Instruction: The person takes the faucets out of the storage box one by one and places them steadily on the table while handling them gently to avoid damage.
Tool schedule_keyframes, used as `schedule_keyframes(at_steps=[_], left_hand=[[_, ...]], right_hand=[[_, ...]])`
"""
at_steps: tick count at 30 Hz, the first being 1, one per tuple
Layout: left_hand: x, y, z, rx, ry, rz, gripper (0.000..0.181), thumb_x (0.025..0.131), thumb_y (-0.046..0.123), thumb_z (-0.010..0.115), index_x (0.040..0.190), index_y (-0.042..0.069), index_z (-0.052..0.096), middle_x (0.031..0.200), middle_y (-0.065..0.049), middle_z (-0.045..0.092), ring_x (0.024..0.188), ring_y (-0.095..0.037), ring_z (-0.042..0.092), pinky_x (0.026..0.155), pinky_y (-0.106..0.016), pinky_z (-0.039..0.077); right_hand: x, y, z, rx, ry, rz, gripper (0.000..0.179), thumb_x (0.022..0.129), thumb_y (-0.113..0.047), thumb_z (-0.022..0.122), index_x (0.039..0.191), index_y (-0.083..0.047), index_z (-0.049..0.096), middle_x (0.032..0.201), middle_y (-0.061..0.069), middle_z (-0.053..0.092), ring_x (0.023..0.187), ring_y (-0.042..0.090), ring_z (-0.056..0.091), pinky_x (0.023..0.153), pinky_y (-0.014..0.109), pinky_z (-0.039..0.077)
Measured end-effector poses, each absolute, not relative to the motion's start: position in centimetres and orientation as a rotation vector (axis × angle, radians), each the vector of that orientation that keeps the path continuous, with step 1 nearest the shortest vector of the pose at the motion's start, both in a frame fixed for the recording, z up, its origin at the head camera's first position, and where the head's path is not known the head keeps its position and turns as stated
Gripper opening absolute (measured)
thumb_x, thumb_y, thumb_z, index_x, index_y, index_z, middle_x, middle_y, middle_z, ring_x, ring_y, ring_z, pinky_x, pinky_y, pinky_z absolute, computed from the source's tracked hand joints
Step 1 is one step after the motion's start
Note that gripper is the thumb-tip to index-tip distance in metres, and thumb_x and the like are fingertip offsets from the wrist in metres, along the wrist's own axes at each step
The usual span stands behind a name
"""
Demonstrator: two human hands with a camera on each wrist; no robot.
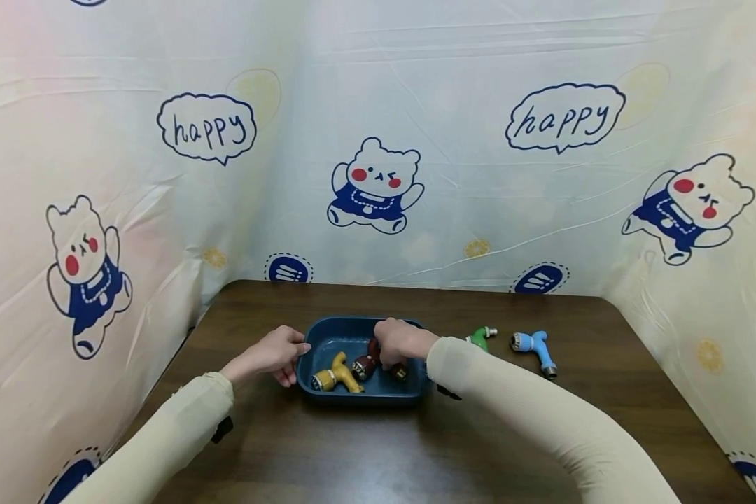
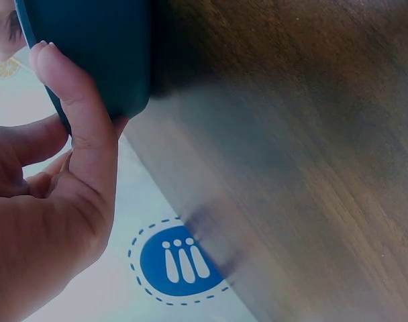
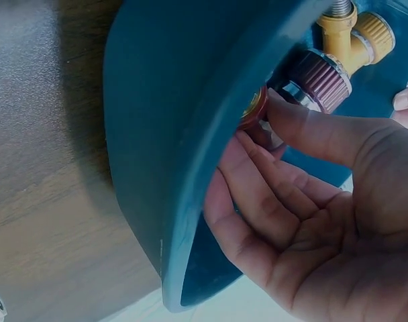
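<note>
A blue plastic basin (image 1: pixel 362 400) stands on the table, and my left hand (image 1: pixel 277 352) grips its left end, thumb at the rim. In the left wrist view my fingers bend round the wall of the basin (image 2: pixel 100 64). My right hand (image 1: pixel 402 341) reaches inside and holds a dark red tap (image 1: pixel 365 362), partly hidden by the fingers. The right wrist view shows thumb and fingers closed around the dark red tap (image 3: pixel 321 79). Beside it in the basin lies a yellow tap (image 1: pixel 342 373), unheld.
To the right of the basin, a green tap (image 1: pixel 480 338), partly covered by my right sleeve, and a light blue tap (image 1: pixel 534 347) lie on the brown wooden table (image 1: pixel 327 455). A printed curtain (image 1: pixel 453 210) hangs behind and along both sides.
</note>
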State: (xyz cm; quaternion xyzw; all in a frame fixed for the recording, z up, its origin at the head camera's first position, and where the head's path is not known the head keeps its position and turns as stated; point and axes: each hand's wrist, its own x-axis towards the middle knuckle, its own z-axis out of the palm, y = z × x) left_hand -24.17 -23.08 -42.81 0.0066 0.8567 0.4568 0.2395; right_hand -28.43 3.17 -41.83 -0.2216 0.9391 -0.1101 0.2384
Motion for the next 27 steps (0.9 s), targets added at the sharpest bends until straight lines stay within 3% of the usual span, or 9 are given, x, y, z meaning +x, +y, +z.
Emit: schedule_keyframes(at_steps=[9,27], left_hand=[[-24.3,-23.1,-43.0,0.026,2.342,1.251,0.032,0.113,0.010,0.047,0.134,-0.013,0.057,0.069,-0.014,0.063,0.049,-0.015,0.062,0.052,-0.032,0.061],[-24.4,-23.1,-42.7,0.035,2.340,1.220,0.037,0.113,0.010,0.048,0.141,-0.014,0.051,0.069,-0.014,0.064,0.051,-0.017,0.064,0.054,-0.035,0.063]], right_hand=[[-28.7,3.5,-41.9,-0.558,2.562,-0.298,0.014,0.093,-0.005,0.081,0.098,-0.011,0.069,0.084,0.006,0.065,0.062,0.019,0.065,0.069,0.037,0.064],[-28.2,4.3,-40.0,-0.585,2.575,-0.377,0.011,0.092,-0.005,0.082,0.096,-0.009,0.071,0.083,0.006,0.066,0.063,0.019,0.069,0.067,0.035,0.064]])
